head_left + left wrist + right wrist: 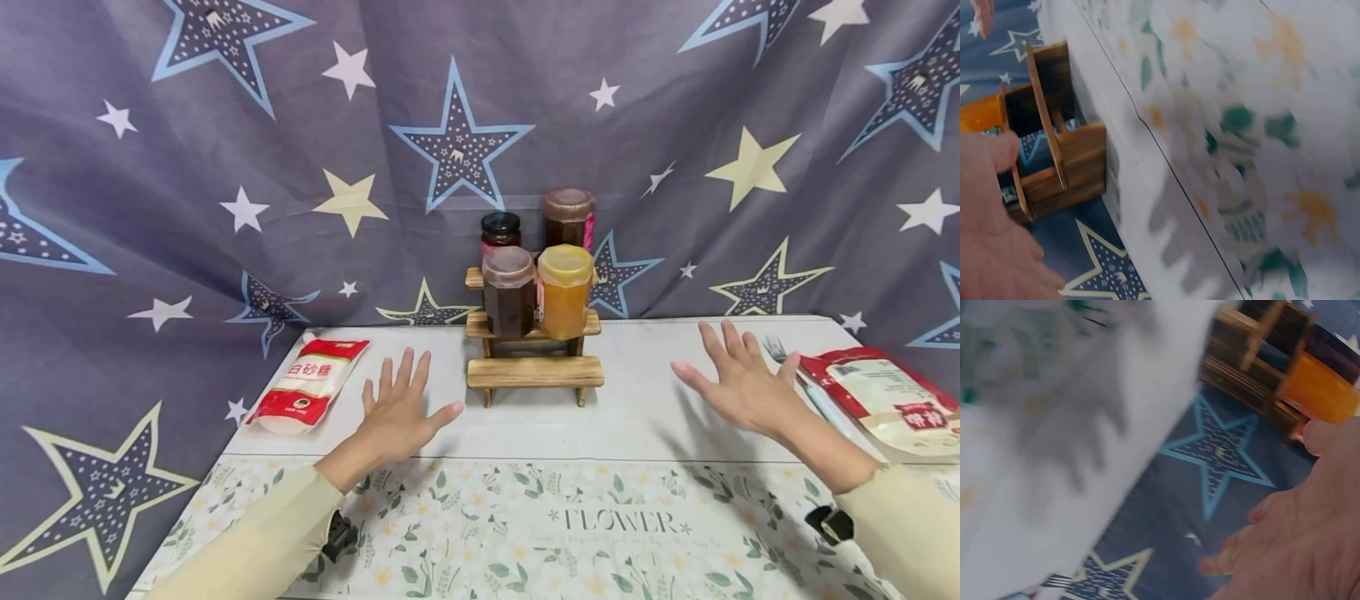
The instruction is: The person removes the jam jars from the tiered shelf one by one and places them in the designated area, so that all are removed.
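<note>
Both hands hover over the table with fingers spread, holding nothing. My left hand (401, 412) is between a red and white bag of white sugar (307, 383) and a tiered wooden rack (536, 372). To the rack's right is my right hand (742, 379), near a fork (776, 348). On the rack's middle step stand a dark jar (509, 296) and an orange-yellow jar (565, 296). Behind them, higher up, are a black-lidded jar (500, 229) and a taller dark jar (567, 218). In the right wrist view, the orange-yellow jar (1322, 387) shows beyond the thumb.
A red and cream packet (892, 400) lies at the right table edge, beside a light-coloured handle (828, 408). A floral cloth (600, 533) covers the front of the white table (637, 417). A star-patterned curtain (645, 100) hangs right behind the rack.
</note>
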A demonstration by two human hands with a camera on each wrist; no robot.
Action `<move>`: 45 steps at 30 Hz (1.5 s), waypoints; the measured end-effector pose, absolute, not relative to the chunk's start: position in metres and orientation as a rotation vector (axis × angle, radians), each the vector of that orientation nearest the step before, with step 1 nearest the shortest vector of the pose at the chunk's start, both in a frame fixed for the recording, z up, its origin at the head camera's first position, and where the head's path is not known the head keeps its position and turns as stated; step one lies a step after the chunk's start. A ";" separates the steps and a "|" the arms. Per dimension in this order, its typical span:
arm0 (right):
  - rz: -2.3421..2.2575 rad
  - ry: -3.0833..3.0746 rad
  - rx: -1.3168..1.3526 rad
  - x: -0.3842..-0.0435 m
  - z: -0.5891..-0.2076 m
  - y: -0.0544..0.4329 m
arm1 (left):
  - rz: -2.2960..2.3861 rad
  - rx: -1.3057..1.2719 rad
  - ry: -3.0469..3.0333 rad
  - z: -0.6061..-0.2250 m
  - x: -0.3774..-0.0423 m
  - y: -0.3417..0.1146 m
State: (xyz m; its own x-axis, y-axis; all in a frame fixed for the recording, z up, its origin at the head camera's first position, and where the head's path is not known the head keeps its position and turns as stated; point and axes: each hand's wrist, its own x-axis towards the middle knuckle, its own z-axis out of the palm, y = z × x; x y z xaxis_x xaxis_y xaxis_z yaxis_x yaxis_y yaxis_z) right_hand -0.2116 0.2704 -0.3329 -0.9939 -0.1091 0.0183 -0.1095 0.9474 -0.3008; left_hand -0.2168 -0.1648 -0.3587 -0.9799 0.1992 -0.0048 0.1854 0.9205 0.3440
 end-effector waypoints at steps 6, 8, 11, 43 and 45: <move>0.442 -3.069 0.160 -0.223 -0.303 0.257 | 0.778 0.254 3.112 -0.355 -0.222 -0.151; 0.433 -3.056 0.152 -0.226 -0.297 0.252 | 0.858 0.241 3.135 -0.356 -0.223 -0.147; 0.457 -3.031 0.143 -0.230 -0.292 0.248 | 0.970 0.241 3.147 -0.357 -0.224 -0.143; 1.641 -2.550 0.299 -0.294 -0.255 0.206 | 1.962 -0.033 2.514 -0.404 -0.258 -0.113; 1.670 -2.535 0.315 -0.296 -0.253 0.203 | 2.015 -0.028 2.493 -0.406 -0.259 -0.109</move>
State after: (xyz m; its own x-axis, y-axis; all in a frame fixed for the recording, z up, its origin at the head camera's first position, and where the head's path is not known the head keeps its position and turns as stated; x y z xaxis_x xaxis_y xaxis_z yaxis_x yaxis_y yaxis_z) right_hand -0.2965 0.2027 -0.2534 -0.9748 -0.1219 0.1870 -0.2200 0.3814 -0.8979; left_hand -0.2593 -0.1091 -0.4056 -0.9978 -0.0544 0.0390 0.0268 0.2104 0.9773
